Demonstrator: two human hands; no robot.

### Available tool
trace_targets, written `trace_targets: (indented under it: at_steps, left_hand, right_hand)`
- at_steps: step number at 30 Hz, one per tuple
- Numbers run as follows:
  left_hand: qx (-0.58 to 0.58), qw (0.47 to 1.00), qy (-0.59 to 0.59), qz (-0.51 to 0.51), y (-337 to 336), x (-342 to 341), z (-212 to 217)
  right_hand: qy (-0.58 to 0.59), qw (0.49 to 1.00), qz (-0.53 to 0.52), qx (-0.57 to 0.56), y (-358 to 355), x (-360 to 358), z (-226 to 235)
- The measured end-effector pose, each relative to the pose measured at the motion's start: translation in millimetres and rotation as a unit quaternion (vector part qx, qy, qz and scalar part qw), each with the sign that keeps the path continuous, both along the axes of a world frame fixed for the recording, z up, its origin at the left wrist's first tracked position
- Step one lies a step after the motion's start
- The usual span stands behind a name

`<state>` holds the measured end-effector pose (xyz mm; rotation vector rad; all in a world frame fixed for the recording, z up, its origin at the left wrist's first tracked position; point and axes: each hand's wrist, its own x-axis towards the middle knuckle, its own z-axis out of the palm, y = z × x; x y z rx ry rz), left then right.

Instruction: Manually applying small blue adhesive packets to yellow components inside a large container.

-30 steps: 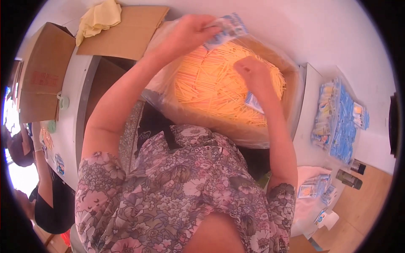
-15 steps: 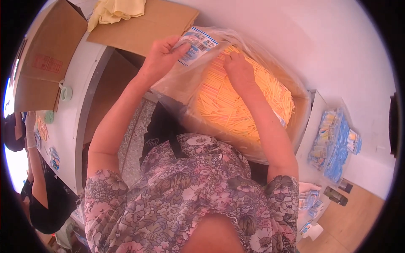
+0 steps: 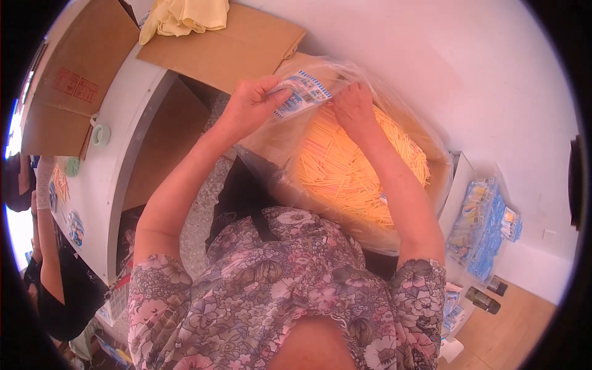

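Observation:
My left hand [image 3: 254, 106] is closed, thumb and fingers pinching a small white packet [image 3: 301, 94] with blue print and blue striped edges. It is held above the near left part of a cardboard box lined with a clear plastic bag [image 3: 285, 140]. A big heap of thin yellow-orange sticks [image 3: 351, 166] fills that lining. My right hand [image 3: 354, 111] is over the far end of the heap, beside the packet's right end. Its fingers are bent together and closed; what they hold, if anything, is hidden.
A flattened cardboard flap [image 3: 228, 40] bears a yellow cloth [image 3: 185, 15]. On the left, a white table [image 3: 126, 117] carries a cardboard box [image 3: 80, 86] and a pale green tape roll [image 3: 100, 134]. Blue packets [image 3: 478, 228] lie at right. Another person's arm [image 3: 48, 240] shows far left.
My right hand has drawn up off the sticks toward the packet's end. The left hand and packet have shifted slightly right and nearer, closing the gap. The whole view has shifted a little.

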<state>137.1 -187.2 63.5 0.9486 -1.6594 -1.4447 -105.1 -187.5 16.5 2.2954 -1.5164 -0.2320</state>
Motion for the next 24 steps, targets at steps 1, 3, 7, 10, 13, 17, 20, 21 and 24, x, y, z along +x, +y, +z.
trace_targets:
  at_steps: [1,3,7,10,13,17,20,21,24]
  left_hand:
    - [-0.014,1.0,-0.01,0.005,1,0,0]
    - [-0.03,0.999,-0.018,0.009,1,1,1]
    - [-0.025,0.999,0.016,0.011,2,2,9]
    - [0.007,0.997,0.076,0.011,9,-8,9]
    - [0.045,0.994,0.099,-0.025,20,-24,15]
    - [0.114,0.984,0.115,-0.07,37,-40,19]
    - [0.166,0.974,0.108,-0.107,40,-50,15]
    - [0.183,0.971,0.097,-0.117,42,-53,13]
    - [0.156,0.971,0.086,-0.162,45,-69,9]
  right_hand:
    - [-0.029,0.999,0.012,0.007,6,-4,9]
    - [-0.056,0.998,0.023,0.012,20,-13,16]
    - [-0.423,0.899,-0.086,0.068,43,-23,27]
    - [-0.783,0.519,-0.226,0.257,46,-23,22]
    - [-0.889,0.256,-0.272,0.265,40,-31,-5]
    - [-0.937,0.106,-0.21,0.26,9,-52,-44]
    - [-0.937,0.091,-0.18,0.285,16,-54,-39]
    - [-0.936,0.091,-0.181,0.289,23,-46,-23]
    - [-0.917,0.245,-0.181,0.258,60,-18,34]
